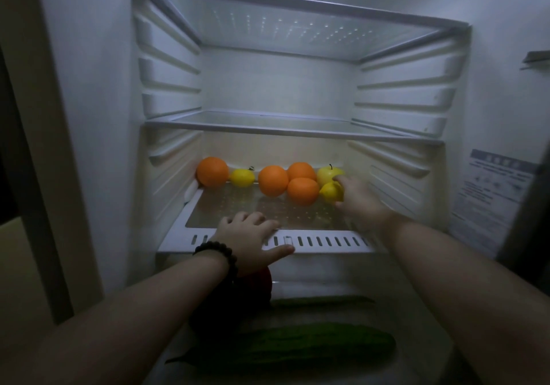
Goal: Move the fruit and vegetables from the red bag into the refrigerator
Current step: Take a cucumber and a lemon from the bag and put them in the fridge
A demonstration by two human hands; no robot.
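Note:
The refrigerator stands open in front of me. On its lower shelf [226, 233] lie several oranges [273, 180], a lemon [242, 177] at the left and a yellow apple [326, 174] at the back right. My right hand [357, 198] reaches in and grips a second lemon [329, 192] beside the oranges. My left hand [253, 237], a dark bead bracelet on its wrist, rests spread on the shelf's white front edge and holds nothing. Below the shelf lie a green cucumber [312, 346] and a red vegetable [262, 280], partly hidden by my left arm. The red bag is out of view.
A glass shelf [282, 127] above the fruit and a top shelf [297, 15] are bare. Ribbed side walls close in left and right. The open door with a label [494, 188] stands at the right.

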